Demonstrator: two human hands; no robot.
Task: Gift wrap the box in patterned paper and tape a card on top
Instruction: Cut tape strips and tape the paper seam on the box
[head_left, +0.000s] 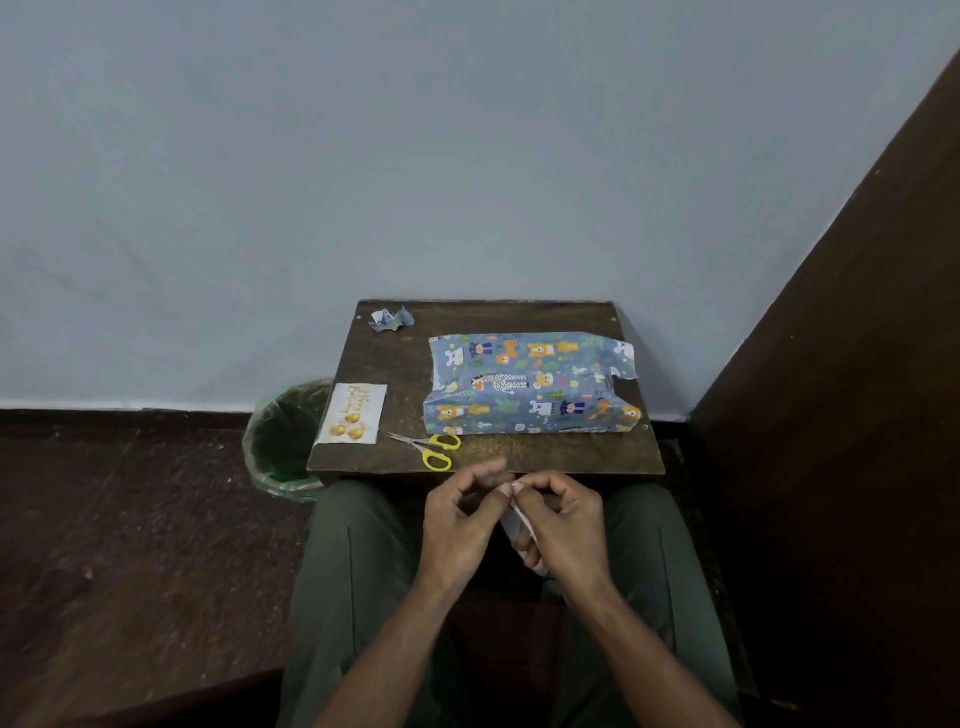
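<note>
Clear tape roll (521, 525), head view: right hand (563, 525) curled around it above the lap; left hand (462, 519) half-closed, thumb and forefinger pinching at the roll's top edge. Both hands sit just short of the table (395, 364). Box (530, 384) in blue animal-print paper lies on the table's right half, right end flap loose. Card (353, 413) at left edge; yellow-handled scissors (431, 448) between. Paper scrap (390, 318) at far left corner. Green bin (283, 441) on floor.
</note>
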